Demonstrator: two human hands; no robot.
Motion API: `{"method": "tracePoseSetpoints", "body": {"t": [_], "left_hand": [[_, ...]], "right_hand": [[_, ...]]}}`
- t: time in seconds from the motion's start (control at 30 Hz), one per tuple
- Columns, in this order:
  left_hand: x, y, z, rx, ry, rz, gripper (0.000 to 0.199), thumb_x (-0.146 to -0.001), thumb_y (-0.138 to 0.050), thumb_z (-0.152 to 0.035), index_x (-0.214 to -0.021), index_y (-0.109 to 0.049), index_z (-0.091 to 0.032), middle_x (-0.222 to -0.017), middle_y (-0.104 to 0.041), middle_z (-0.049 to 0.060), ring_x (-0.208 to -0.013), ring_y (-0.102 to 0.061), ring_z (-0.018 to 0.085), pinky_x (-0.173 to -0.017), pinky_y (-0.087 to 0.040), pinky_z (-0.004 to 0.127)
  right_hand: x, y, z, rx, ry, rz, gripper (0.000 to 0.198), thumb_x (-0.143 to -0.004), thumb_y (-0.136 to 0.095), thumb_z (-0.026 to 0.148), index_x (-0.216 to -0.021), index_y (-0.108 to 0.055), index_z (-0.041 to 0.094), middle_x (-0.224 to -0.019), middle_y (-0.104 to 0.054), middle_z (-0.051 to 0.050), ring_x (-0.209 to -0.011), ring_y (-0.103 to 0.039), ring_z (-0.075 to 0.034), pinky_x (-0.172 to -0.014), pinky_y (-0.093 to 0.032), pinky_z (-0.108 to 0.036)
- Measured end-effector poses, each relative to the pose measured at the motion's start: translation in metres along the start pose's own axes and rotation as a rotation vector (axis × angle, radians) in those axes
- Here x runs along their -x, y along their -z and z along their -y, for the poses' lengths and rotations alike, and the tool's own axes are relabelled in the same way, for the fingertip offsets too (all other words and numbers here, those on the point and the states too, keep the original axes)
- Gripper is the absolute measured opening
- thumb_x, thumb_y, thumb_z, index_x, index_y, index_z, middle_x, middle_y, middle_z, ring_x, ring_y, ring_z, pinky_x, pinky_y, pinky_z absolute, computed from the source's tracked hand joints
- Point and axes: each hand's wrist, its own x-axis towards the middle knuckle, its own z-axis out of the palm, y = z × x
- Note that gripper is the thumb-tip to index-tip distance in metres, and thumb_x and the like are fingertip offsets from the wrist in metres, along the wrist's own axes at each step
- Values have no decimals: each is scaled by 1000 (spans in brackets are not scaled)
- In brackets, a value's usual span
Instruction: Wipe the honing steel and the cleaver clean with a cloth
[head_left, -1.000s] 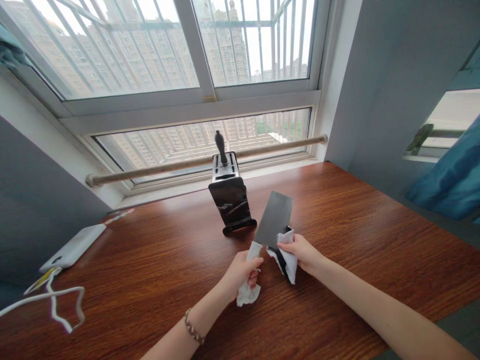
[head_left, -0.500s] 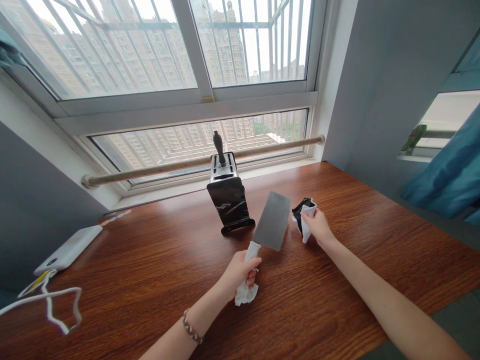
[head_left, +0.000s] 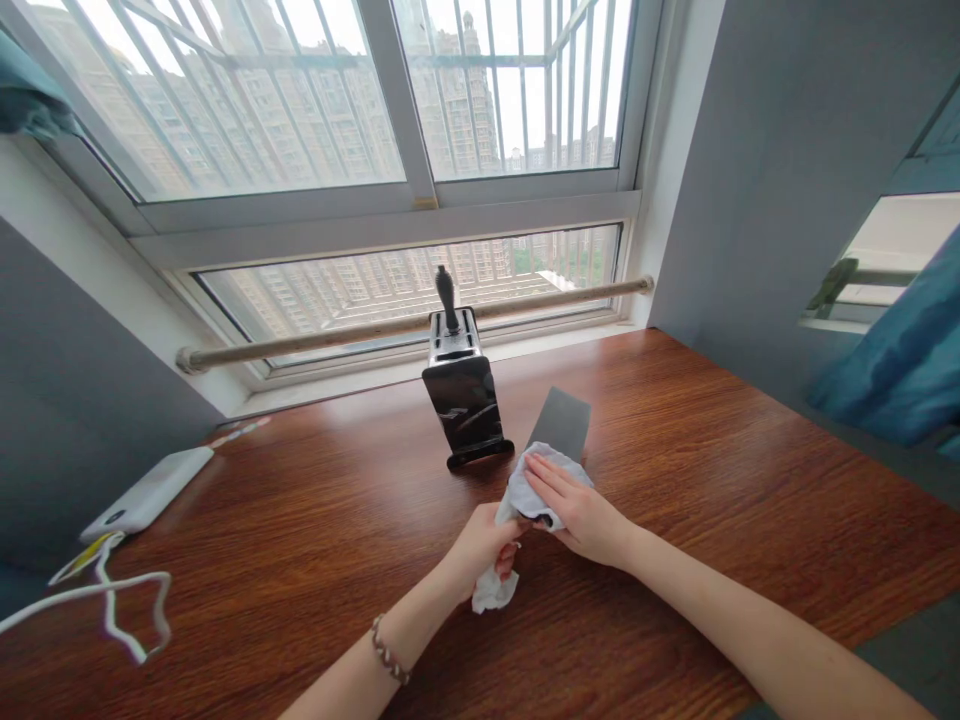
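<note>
A cleaver (head_left: 564, 422) with a broad grey blade points away from me above the wooden table. My left hand (head_left: 484, 548) is closed around its handle, which is wrapped in white tissue (head_left: 495, 592). Pressed against the lower part of the blade is a white cloth (head_left: 544, 470) with a dark underside, held by my right hand (head_left: 589, 510). The cloth covers the blade near the handle, and only the far end shows bare. Just beyond the hands stands a black knife block (head_left: 465, 405) with one dark-handled tool (head_left: 446, 295) upright in it.
A white power bank (head_left: 150, 490) with a white cable (head_left: 112, 590) lies at the left edge of the brown table (head_left: 300, 580). Behind the table are a barred window and a horizontal pipe (head_left: 337, 340). A blue curtain (head_left: 885, 360) hangs at the right.
My right hand has brought the cloth leftward from beside the cleaver onto its blade. My left hand keeps its grip on the wrapped handle, nearly in place. The view has shifted slightly.
</note>
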Motion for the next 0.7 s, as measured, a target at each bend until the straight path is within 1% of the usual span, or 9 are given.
{"method": "tracePoseSetpoints", "body": {"t": [0.1, 0.2, 0.27, 0.4, 0.53, 0.6, 0.7], "left_hand": [[-1, 1, 2, -29, -24, 20, 23, -73, -57, -38, -74, -43, -20, -39, -35, -11, -30, -30, 5, -32, -30, 19], [-1, 0, 4, -50, -27, 14, 18, -72, -55, -31, -71, -40, -20, -38, -35, -11, -28, -30, 5, -31, -29, 19], [-1, -1, 4, -55, -24, 19, 17, -71, -54, -27, -69, -38, -21, -37, -35, -11, -28, -29, 5, -30, -28, 19], [-1, -3, 3, -84, -30, 40, 16, -71, -52, -25, -67, -37, -21, -37, -35, -10, -27, -28, 5, -29, -28, 19], [0, -3, 4, -75, -29, 58, 15, -72, -51, -25, -68, -37, -22, -36, -33, -11, -27, -27, 6, -28, -28, 19], [-1, -2, 5, -76, -39, 69, 15, -72, -51, -25, -68, -37, -22, -35, -34, -11, -27, -27, 6, -28, -28, 19], [-2, 0, 6, -91, -46, 69, 15, -71, -51, -25, -67, -37, -21, -35, -36, -11, -27, -27, 6, -27, -28, 19]], "right_hand": [[0, 4, 0, 13, 1, 11, 61, -80, -42, 12, -139, -28, 4, -147, -24, -18, -138, -16, -26, -111, -28, -45], [-1, 6, -4, 51, -43, -3, 59, -80, -40, 11, -138, -31, 2, -147, -24, -18, -138, -15, -25, -111, -27, -44], [-1, 7, -8, 75, -81, -39, 58, -81, -39, 10, -137, -32, 1, -147, -25, -19, -138, -16, -26, -111, -27, -45], [2, 8, -23, 119, -202, -137, 57, -81, -40, 12, -137, -34, 2, -146, -27, -19, -137, -20, -27, -110, -29, -47], [5, 8, -33, 203, -338, -202, 52, -84, -40, 16, -133, -38, -2, -144, -30, -21, -136, -23, -29, -110, -30, -47], [6, 8, -33, 229, -356, -214, 51, -83, -39, 13, -132, -41, -3, -144, -31, -22, -136, -24, -29, -110, -30, -46], [5, 9, -28, 228, -324, -211, 48, -83, -39, 12, -129, -45, -1, -142, -35, -22, -135, -26, -28, -109, -31, -46]]}}
